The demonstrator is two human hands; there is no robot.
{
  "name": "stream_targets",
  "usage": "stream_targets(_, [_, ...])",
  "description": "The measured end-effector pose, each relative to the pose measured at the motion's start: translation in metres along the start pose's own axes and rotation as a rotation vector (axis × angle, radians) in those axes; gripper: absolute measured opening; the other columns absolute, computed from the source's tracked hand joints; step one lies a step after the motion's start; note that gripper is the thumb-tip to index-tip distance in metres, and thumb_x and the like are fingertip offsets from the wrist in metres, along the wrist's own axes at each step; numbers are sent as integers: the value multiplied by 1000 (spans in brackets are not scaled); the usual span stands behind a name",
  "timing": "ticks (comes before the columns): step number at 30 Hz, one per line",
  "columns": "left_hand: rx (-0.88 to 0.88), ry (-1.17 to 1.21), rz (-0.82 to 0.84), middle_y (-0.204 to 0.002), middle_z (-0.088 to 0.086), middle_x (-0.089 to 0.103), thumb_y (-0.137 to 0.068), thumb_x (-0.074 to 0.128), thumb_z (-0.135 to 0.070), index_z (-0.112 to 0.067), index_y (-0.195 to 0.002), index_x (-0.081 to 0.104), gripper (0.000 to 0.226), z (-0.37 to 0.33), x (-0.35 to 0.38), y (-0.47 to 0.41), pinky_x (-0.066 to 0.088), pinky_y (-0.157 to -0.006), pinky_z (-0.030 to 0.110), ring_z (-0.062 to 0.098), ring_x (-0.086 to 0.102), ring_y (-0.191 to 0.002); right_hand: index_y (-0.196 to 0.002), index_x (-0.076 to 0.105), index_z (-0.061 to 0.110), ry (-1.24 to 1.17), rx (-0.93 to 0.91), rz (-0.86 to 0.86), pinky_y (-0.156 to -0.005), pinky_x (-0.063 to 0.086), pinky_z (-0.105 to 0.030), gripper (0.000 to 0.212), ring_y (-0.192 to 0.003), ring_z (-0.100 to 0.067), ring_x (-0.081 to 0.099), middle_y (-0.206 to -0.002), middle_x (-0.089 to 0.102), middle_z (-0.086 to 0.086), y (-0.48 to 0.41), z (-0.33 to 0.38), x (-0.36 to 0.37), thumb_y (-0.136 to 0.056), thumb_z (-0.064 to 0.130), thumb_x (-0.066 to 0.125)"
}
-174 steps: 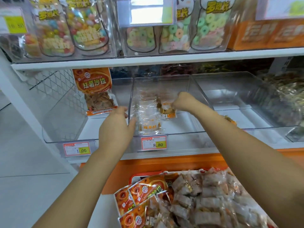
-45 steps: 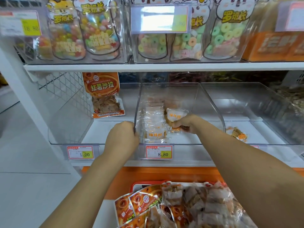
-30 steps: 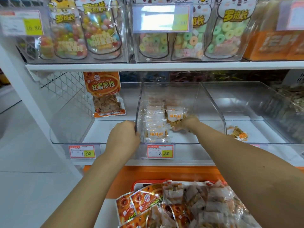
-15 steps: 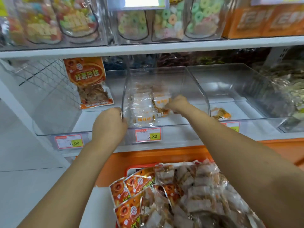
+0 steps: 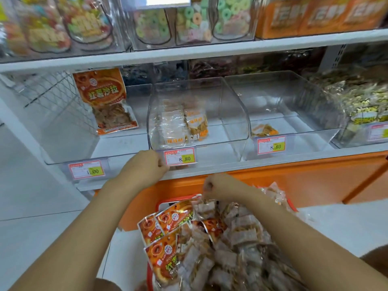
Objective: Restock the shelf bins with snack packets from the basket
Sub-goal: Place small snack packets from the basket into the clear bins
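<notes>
I'd lift just one: right hand [image 5: 220, 185] pinches a clear snack packet [image 5: 204, 206] in the red basket [image 5: 176, 201]; left hand [image 5: 144, 166] holds the clear plastic bin [image 5: 231, 114] by its lip.

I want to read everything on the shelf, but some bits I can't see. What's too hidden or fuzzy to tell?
All in the head view:
- Left price tag: blur hides the digit after the 1.
- Top label: cut off by the upper edge.
- Right hand: curled over the packets; blur hides whether it pinches one.
- Left hand: fingertips hidden behind its knuckles at the middle bin's front.
- Basket: mostly buried under them.
</notes>
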State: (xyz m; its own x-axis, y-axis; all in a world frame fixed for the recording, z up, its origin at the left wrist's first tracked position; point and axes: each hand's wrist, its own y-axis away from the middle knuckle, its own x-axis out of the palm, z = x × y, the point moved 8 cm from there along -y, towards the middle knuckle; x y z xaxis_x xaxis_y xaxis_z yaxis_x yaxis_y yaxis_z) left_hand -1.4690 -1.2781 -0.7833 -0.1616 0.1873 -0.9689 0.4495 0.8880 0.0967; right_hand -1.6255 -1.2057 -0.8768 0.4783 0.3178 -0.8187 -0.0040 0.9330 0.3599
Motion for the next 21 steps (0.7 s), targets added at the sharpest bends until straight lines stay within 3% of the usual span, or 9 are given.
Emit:
stream_targets(2, [2, 7, -25, -80, 9, 68, -92, 57, -32, -9, -76, 67, 29, 4, -2, 0, 51, -68, 34, 22, 62, -75, -129, 53, 10, 68, 62, -30, -94, 46, -34, 46, -113, -24, 53, -130, 53, -9, -22, -18, 27, -89, 29, 66])
stream_targets(4, [10, 15, -29, -78, 8, 68, -92, 56, -31, -9, -75, 66, 29, 5, -1, 0, 52, -68, 34, 21, 62, -72, -135, 46, 12, 99, 128, -70, -99, 42, -35, 50, -120, -28, 49, -135, 46, -12, -39, -34, 49, -89, 18, 63])
stream_targets(9, [25, 36, -46, -78, 9, 67, -92, 56, -28, -10, -76, 65, 25, 3, 1, 2, 49, -66, 32, 22, 62, -73, -129, 51, 15, 97, 221, -114, -99, 46, -40, 44, -117, -28, 52, -130, 46, -7, -49, -46, 82, -87, 19, 65])
stream_targets(12, [48, 96, -27, -78, 8, 69, -92, 57, -25, -9, -78, 67, 23, 2, 3, 2, 53, -70, 35, 21, 64, -76, -111, 63, 16, 92, 257, -130, -92, 51, -34, 21, -98, -21, 61, -116, 58, -5, -48, -52, 89, -89, 15, 63])
stream_targets(14, [41, 158, 58, -77, 5, 70, -93, 58, -24, -11, -78, 67, 22, 1, 11, 2, 54, -73, 33, 17, 66, -76, -102, 65, 16, 70, 261, -133, -84, 52, -28, 12, -88, -18, 63, -102, 65, -4, -42, -54, 87, -90, 14, 62])
stream_targets(16, [-23, 197, 246, -73, 2, 71, -95, 55, -27, -12, -79, 69, 26, 2, 31, 5, 51, -68, 26, 12, 65, -69, -97, 64, 19, 2, 228, -183, -76, 50, -23, 9, -83, -13, 60, -96, 65, -1, -27, -50, 73, -89, 16, 65])
stream_targets(18, [-134, 239, 433, -71, 4, 70, -99, 48, -33, -8, -82, 69, 36, 2, 54, 12, 50, -59, 20, 12, 63, -61, -91, 64, 22, -94, 143, -305, -74, 47, -20, 7, -82, -9, 56, -94, 63, 4, -5, -41, 47, -86, 19, 68])
stream_targets(21, [-316, 423, 538, -74, 12, 71, -100, 34, -49, -2, -89, 69, 59, 0, 73, 22, 54, -57, 20, 18, 65, -61, -91, 66, 23, -194, -42, -530, -69, 35, -8, 9, -85, -4, 48, -89, 56, 14, 37, -22, 2, -84, 18, 70])
